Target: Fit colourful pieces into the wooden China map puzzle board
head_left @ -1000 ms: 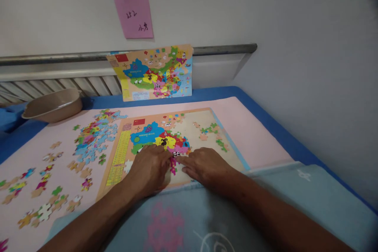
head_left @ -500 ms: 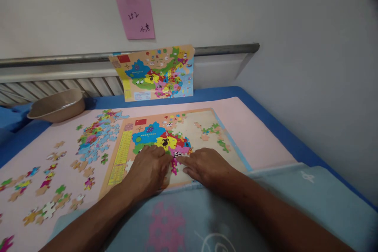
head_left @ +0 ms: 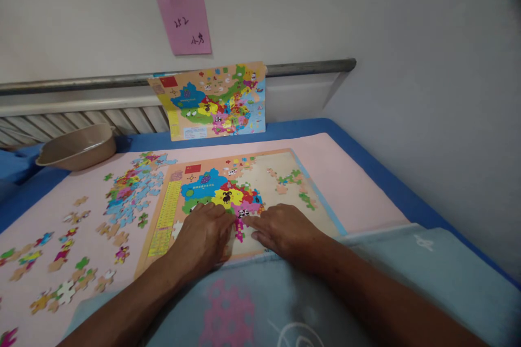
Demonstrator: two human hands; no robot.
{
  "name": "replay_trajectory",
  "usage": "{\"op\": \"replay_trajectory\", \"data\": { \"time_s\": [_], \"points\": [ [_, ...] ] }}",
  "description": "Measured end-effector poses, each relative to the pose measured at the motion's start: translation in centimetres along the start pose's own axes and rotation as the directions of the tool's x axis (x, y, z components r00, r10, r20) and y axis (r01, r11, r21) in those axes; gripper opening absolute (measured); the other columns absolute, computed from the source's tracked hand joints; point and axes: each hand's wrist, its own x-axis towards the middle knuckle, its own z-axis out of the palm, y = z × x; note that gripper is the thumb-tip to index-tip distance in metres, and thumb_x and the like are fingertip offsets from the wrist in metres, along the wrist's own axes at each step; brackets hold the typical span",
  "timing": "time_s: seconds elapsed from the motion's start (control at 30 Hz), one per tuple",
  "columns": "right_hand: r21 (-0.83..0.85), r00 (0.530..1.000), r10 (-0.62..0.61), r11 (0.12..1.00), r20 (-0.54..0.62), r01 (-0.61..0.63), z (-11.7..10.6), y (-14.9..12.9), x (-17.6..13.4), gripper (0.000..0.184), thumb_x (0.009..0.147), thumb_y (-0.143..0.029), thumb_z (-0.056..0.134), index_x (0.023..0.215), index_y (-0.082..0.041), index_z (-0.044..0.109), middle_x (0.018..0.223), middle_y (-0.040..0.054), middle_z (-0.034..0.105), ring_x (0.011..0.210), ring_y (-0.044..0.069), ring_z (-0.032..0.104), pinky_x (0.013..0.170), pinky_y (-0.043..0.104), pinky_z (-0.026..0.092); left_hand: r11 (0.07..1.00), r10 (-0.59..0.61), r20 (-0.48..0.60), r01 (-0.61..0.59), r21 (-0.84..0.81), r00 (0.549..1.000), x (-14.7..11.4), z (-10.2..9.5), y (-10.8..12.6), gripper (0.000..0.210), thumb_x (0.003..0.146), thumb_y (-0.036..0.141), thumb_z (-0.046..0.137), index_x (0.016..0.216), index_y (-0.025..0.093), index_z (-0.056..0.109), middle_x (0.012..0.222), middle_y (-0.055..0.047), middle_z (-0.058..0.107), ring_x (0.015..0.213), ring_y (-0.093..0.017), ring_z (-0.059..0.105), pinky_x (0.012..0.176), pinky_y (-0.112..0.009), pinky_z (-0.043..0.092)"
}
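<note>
Far rail [head_left: 309, 68]: dull metal. Basin [head_left: 81, 149], far left: smooth plastic, some gloss. Map sheet [head_left: 220, 100]: creased paper. Pink note [head_left: 185, 24]: matt paper. Puzzle board [head_left: 274, 160]: smooth, matt. Near cover [head_left: 366, 276]: matt cloth.

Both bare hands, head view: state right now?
Left hand: curled, fingertips at the magenta, knobbly-edged jigsaw section; whether gripping cannot be told.
Right hand: partly open, index finger extended to that section, thumb apart.

Left hand [head_left: 205, 236] and right hand [head_left: 285, 230] touch the puzzle [head_left: 246, 195].
</note>
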Motion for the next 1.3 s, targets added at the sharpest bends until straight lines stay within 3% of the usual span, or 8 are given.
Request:
{"op": "replay_trajectory", "data": {
  "time_s": [0.17, 0.3, 0.5, 0.63, 0.87, 0.97, 1.13, 1.3],
  "points": [
    [0.001, 1.0, -0.002, 1.0, 0.0, 0.002, 0.2, 0.2, 0.0, 0.028, 0.109, -0.037, 0.058, 0.135, -0.028, 0.066, 0.094, 0.0051, 0.073, 0.086, 0.023, 0.064, 0.065, 0.03, 0.029, 0.999, 0.017, 0.004, -0.017, -0.027, 1.0, 0.3, -0.5, -0.1, 0.027, 0.102, 0.016, 0.043, 0.089, 0.022, 0.066, 0.084, -0.005, 0.063, 0.085, -0.027, 0.057, 0.076, -0.042, 0.037],
    [0.01, 1.0, 0.002, 1.0, -0.01, -0.002, 0.2, 0.1, 0.0, 0.03, 0.11, -0.038, 0.058, 0.138, -0.029, 0.065, 0.095, 0.0052, 0.074, 0.088, 0.023, 0.065, 0.066, 0.031, 0.031, 0.991, -0.039, -0.01, 0.037, -0.127, 0.999, 0.4, -1.0, -0.4, 0.028, 0.103, 0.015, 0.045, 0.085, 0.021, 0.067, 0.082, -0.004, 0.064, 0.087, -0.025, 0.059, 0.079, -0.04, 0.038],
    [0.001, 0.999, 0.025, 1.0, 0.044, -0.025, -0.8, -0.4, 0.1, 0.027, 0.111, -0.036, 0.055, 0.133, -0.027, 0.067, 0.098, 0.0058, 0.074, 0.089, 0.023, 0.066, 0.066, 0.032, 0.032, 0.995, -0.041, -0.064, 0.036, -0.091, 0.997, 0.4, -0.8, -0.8, 0.028, 0.102, 0.016, 0.046, 0.087, 0.021, 0.069, 0.08, -0.005, 0.064, 0.084, -0.025, 0.058, 0.077, -0.038, 0.037],
    [-0.001, 0.998, 0.03, 1.0, 0.057, -0.03, -1.0, -0.5, 0.1, 0.027, 0.11, -0.036, 0.056, 0.134, -0.026, 0.066, 0.101, 0.0061, 0.075, 0.09, 0.024, 0.066, 0.067, 0.031, 0.031, 0.996, 0.0, -0.043, -0.004, -0.084, 0.999, 0.5, -0.3, -0.6, 0.028, 0.104, 0.02, 0.046, 0.091, 0.022, 0.071, 0.081, -0.005, 0.062, 0.084, -0.026, 0.057, 0.075, -0.039, 0.035],
    [-0.01, 1.0, 0.011, 1.0, 0.027, -0.011, -0.3, -0.1, 0.1, 0.029, 0.11, -0.037, 0.057, 0.137, -0.028, 0.064, 0.099, 0.005, 0.075, 0.088, 0.024, 0.066, 0.066, 0.031, 0.031, 0.997, -0.029, 0.028, 0.031, -0.068, 0.999, 0.6, -0.7, -0.2, 0.025, 0.101, 0.017, 0.048, 0.09, 0.022, 0.07, 0.083, -0.005, 0.063, 0.086, -0.027, 0.057, 0.075, -0.041, 0.035],
    [-0.01, 1.0, 0.005, 1.0, 0.006, -0.004, 0.0, 0.0, 0.1, 0.03, 0.109, -0.037, 0.059, 0.138, -0.029, 0.064, 0.097, 0.0047, 0.075, 0.087, 0.024, 0.066, 0.066, 0.031, 0.031, 0.999, -0.029, 0.042, 0.03, -0.02, 0.999, 0.7, -0.8, 0.0, 0.025, 0.102, 0.019, 0.047, 0.088, 0.023, 0.068, 0.085, -0.006, 0.064, 0.086, -0.028, 0.058, 0.076, -0.042, 0.036],
    [-0.014, 1.0, 0.017, 1.0, 0.017, -0.017, 0.0, 0.0, 0.2, 0.03, 0.109, -0.037, 0.06, 0.138, -0.03, 0.065, 0.097, 0.0051, 0.075, 0.089, 0.024, 0.067, 0.066, 0.031, 0.033, 0.988, 0.027, 0.038, -0.032, 0.148, 0.999, 0.6, -0.7, 0.6, 0.008, 0.089, 0.015, 0.06, 0.09, 0.021, 0.067, 0.087, -0.007, 0.064, 0.088, -0.03, 0.059, 0.078, -0.045, 0.037],
    [-0.005, 1.0, 0.011, 1.0, 0.013, -0.011, 0.0, 0.0, 0.3, 0.028, 0.11, -0.037, 0.059, 0.135, -0.029, 0.067, 0.096, 0.0052, 0.075, 0.087, 0.024, 0.067, 0.067, 0.031, 0.033, 0.97, 0.106, -0.011, -0.101, 0.219, 0.994, 0.5, -0.5, 0.6, 0.008, 0.091, 0.015, 0.06, 0.092, 0.02, 0.066, 0.088, -0.006, 0.065, 0.086, -0.029, 0.059, 0.078, -0.045, 0.037]
  ]
}}
